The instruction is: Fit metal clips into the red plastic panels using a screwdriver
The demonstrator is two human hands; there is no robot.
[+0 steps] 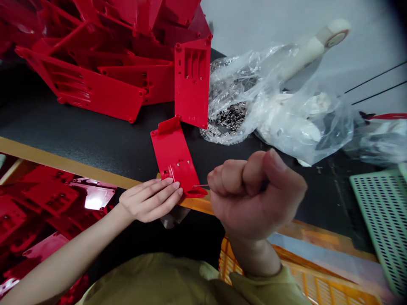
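A red plastic panel [173, 148] lies across the table's near edge, its lower end overhanging the wooden strip. My left hand [155, 197] grips its lower left edge, with fingers laid straight over the top and the thumb hidden. Small metal pieces [182, 161] sit in the panel's surface. Above the lower right side, my right hand [254, 190] is closed in a fist around a thin-shafted tool [201, 185]. The shaft points left and reaches the panel's raised end; the fist hides the handle, so its exact kind cannot be made out.
Red panels [95, 80] are piled at the back left, one panel [192, 84] leaning upright. A clear bag of small metal parts [232, 118] and a bag of white pieces [299, 123] lie behind. More red parts [47, 195] are lower left; a green basket [378, 212] stands right, an orange crate [327, 284] below.
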